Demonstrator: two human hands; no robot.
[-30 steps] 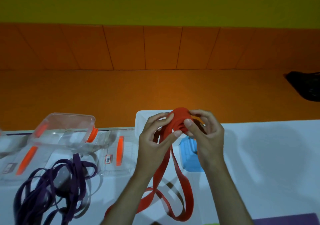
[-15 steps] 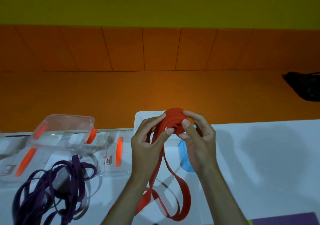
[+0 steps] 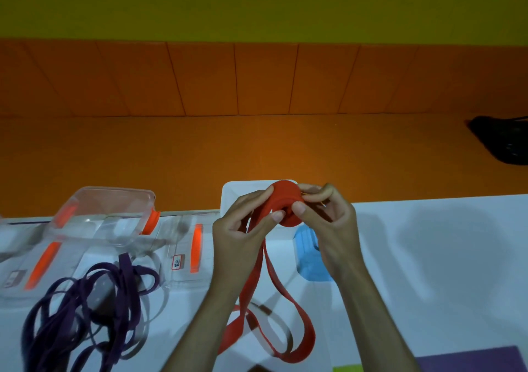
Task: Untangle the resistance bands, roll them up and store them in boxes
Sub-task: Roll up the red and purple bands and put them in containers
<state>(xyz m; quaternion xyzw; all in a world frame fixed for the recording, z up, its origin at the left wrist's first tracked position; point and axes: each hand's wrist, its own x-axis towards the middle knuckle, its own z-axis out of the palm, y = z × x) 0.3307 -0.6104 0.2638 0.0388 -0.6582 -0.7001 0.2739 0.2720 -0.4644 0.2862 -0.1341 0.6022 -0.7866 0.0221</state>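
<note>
Over the last second the hanging loop of my red band has shortened and the coil at its top has fattened, so I judge the rolling of this band is well under way, with a fair length left to wind before it can go into a box. Starting at nine o'clock, the purple bands lie in a loose heap of thin, matte, overlapping loops on the white table, untouched and plainly in need of untangling. Just beyond them, toward ten o'clock, sits the clear box, glossy hard plastic with rounded corners and orange clips, tilted over its flat clear lids. At the centre my left hand pinches the flat, rubbery strip between thumb and fingers, closed narrowly on it, feeding it upward. The coil itself is a snug, smooth-sided cylinder at twelve o'clock of my hands, held above the white box. My right hand is closed on the coil, thumb on its near face and fingers curled behind. Below it, at about four o'clock of the coil, a ribbed, rounded blue clip rests on the table. The free loop drapes down toward six o'clock, soft and limp, twisting once where it lies.
</note>
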